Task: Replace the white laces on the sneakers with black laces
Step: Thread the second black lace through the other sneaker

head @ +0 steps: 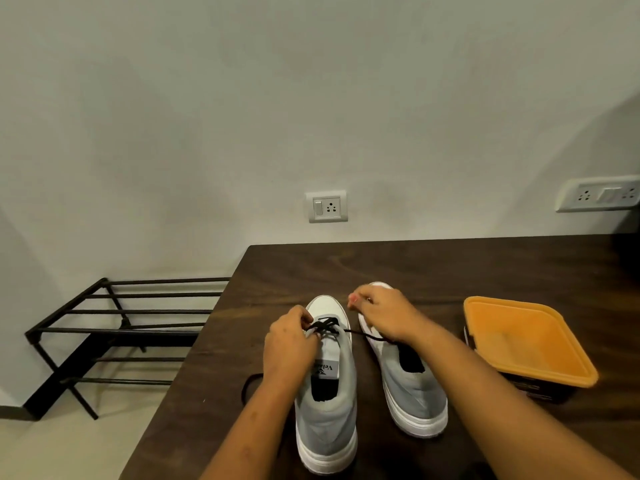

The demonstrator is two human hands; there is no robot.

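Left hand (291, 341): pinching the black lace (329, 325) at the lower eyelets of the left sneaker (327, 407).
Right hand (381, 317): fingers curling, seemingly pulling a strand taut.
Progress, judged: lace crossing only near the toe, upper eyelets waiting; right sneaker (415, 393) showing no lace.
Sneakers: grey fabric uppers and thick white soles, standing on the dark wood-grain table (450, 271).
Sitting beside them: squarish orange plastic tub (526, 341).

The left sneaker (329, 403) and the right sneaker (412, 393) at lower centre are pale grey with white toes, white soles and black insides, and the lace (325, 325) is black. The table (381, 265) is dark brown with wood grain; the lid (526, 337) at right is orange. The rack (114, 327) at left is black, the wall (242, 98) off-white.
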